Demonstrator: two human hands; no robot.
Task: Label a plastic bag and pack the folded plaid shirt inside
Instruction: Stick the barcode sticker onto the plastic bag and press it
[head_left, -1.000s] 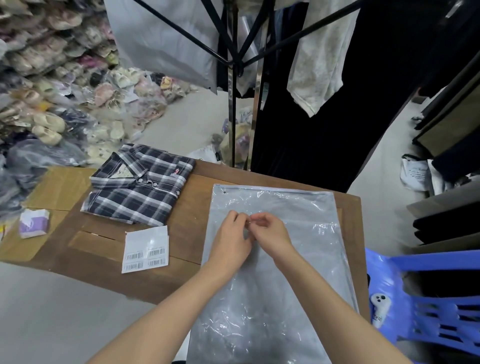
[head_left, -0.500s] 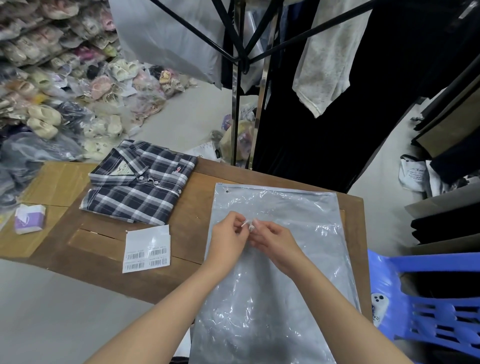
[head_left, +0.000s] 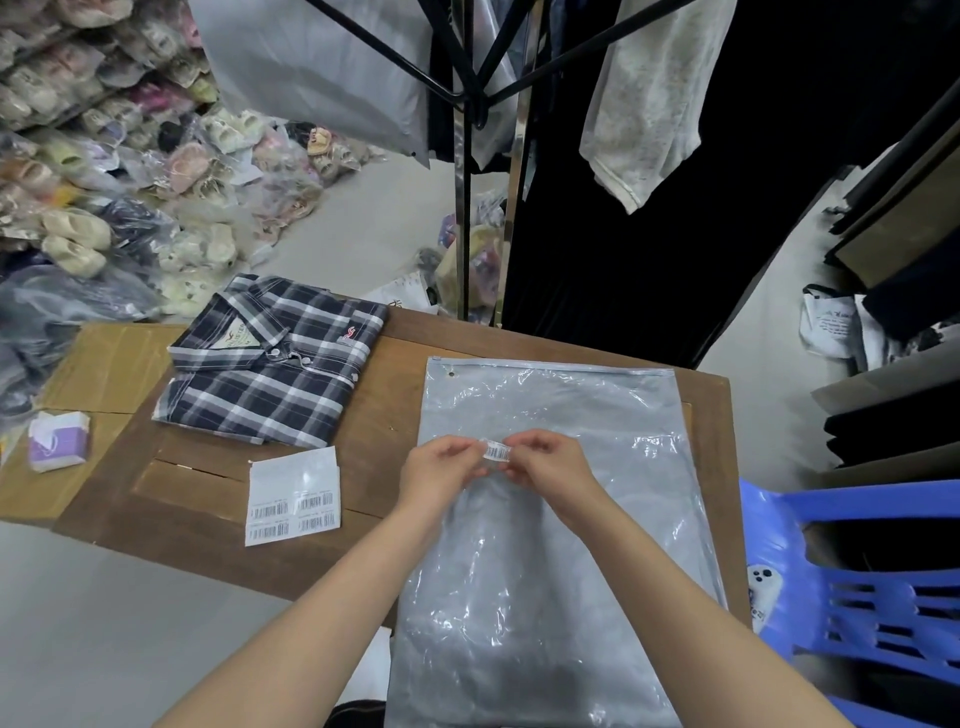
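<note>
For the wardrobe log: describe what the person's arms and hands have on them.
Nothing is worn that shows. The left hand and right hand are bare, with no gloves, and no rings can be made out. Both forearms are bare up to the picture's bottom edge: no sleeves, watch or bracelets in view. Fingernails are too small to judge.

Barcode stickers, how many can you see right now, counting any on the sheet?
5. One barcode sticker is held between both hands over the plastic bag. Four more sit on the sticker sheet on the table, two rows of two. None looks hidden.
</note>
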